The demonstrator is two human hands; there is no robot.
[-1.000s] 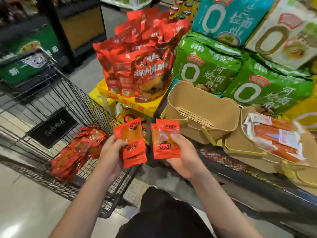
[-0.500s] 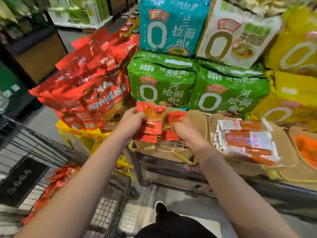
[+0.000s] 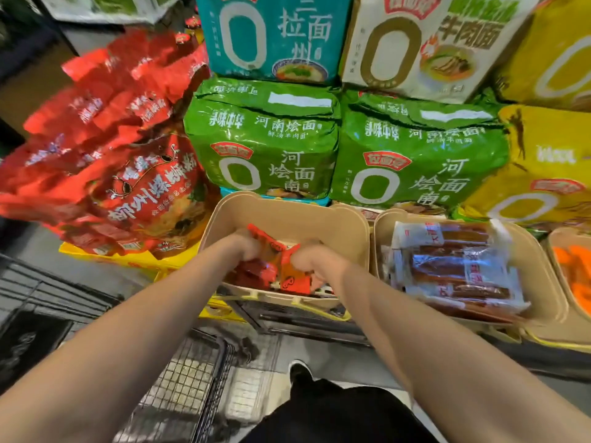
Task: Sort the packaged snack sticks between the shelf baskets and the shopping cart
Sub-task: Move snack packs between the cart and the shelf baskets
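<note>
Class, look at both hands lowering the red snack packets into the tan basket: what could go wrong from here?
1. The left hand and right hand hold several slippery red snack packets near the tan plastic basket's front rim; one might slip out onto the floor.
2. Crowded hands could crumple the packets.

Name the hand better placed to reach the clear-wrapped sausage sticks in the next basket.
Right. The right hand grips red packets beside the basket holding the sausage sticks; the left hand would have to cross it.

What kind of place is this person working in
Most likely a supermarket aisle: stacked instant noodle multipacks, a wire shopping cart, and tan shelf baskets holding packaged snacks.
</note>
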